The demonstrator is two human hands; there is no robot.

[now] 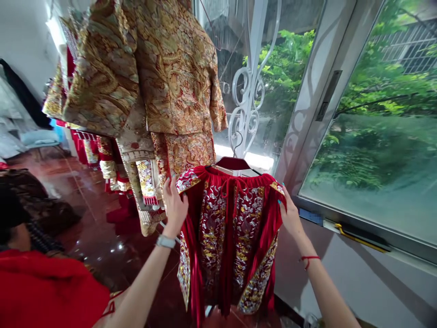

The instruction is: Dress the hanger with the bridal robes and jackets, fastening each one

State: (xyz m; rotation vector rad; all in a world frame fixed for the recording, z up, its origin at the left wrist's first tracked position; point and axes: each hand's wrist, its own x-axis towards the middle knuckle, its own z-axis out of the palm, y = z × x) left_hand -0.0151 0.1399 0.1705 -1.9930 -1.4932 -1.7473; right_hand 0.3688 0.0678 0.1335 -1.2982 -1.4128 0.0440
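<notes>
A red garment point(213, 228) with silver and gold embroidered panels hangs on a dark hanger point(233, 162) in front of me. Its top is gathered, with a red tie cord at the middle. My left hand point(175, 207), with a watch on the wrist, is closed on the garment's upper left edge, fingertips pointing up. At the upper right edge, my right hand point(289, 213) pinches the cloth between thumb and fingers; a red string circles that wrist. The fingers partly cover the cloth they hold. A gold brocade jacket point(177, 77) hangs just behind, above my left hand.
More embroidered clothes point(112, 164) hang on the left. At the lower left are red cloth point(44, 291) and part of a person in black point(13, 218). The window point(372, 150) is on the right, with a yellow-and-black tool point(362, 238) on its sill. White scrolled ironwork point(242, 91) stands behind the hanger.
</notes>
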